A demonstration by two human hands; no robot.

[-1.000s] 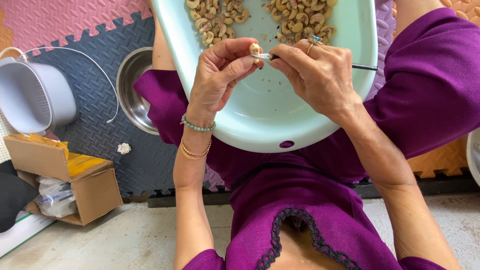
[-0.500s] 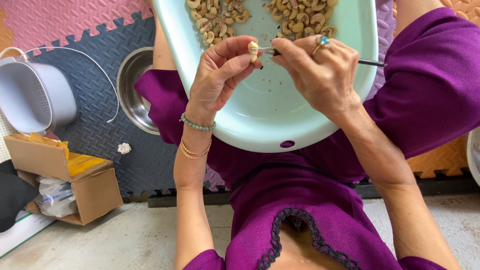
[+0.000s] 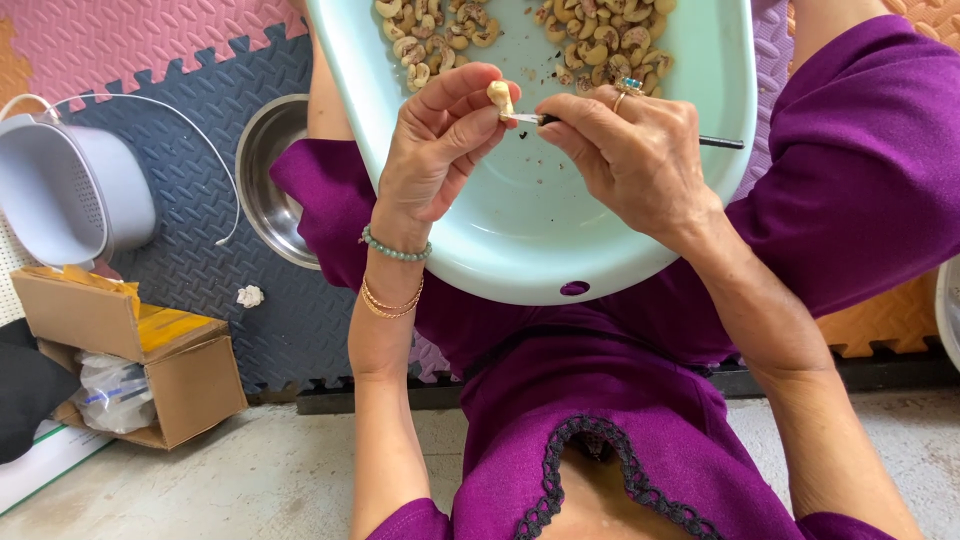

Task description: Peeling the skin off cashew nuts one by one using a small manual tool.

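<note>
My left hand (image 3: 437, 150) pinches a pale cashew nut (image 3: 499, 96) between thumb and fingertips above a pale green basin (image 3: 540, 230) resting on my lap. My right hand (image 3: 630, 155) grips a thin dark-handled knife (image 3: 722, 142), its small blade tip touching the nut. At the basin's far side lie two heaps of cashew nuts (image 3: 600, 40), several in each. Dark bits of skin dot the basin's bottom. A ring with a blue stone sits on my right hand.
A steel bowl (image 3: 268, 190) stands on the dark foam mat left of my knee. A grey plastic strainer basket (image 3: 70, 190) lies further left. An open cardboard box (image 3: 130, 360) holding a plastic bag sits on the concrete floor. A white crumpled scrap (image 3: 248, 296) lies nearby.
My right hand has shifted the knife against the nut, drawing the handle slightly left and down. My left hand turned the nut a little upward. Nothing else moved.
</note>
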